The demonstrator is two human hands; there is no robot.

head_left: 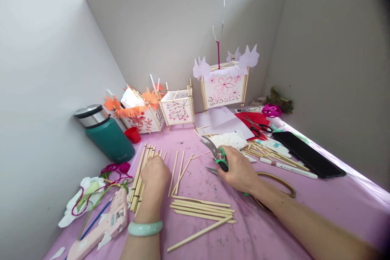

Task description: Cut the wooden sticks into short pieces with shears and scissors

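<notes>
Pink-purple cloth [258,235] covers the tabletop; R hand [236,168] clamped on green-and-black-handled metal pruning shears [217,152], held over cloth's middle; L hand [154,172] w/ fingers curled in over pale wooden sticks [138,178] lying on cloth, can't tell if gripping any.

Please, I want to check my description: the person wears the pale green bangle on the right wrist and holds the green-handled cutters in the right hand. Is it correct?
The wrist is wrong: the head view shows the pale green bangle on the left hand's wrist. The green-handled cutters are in the right hand.
</notes>
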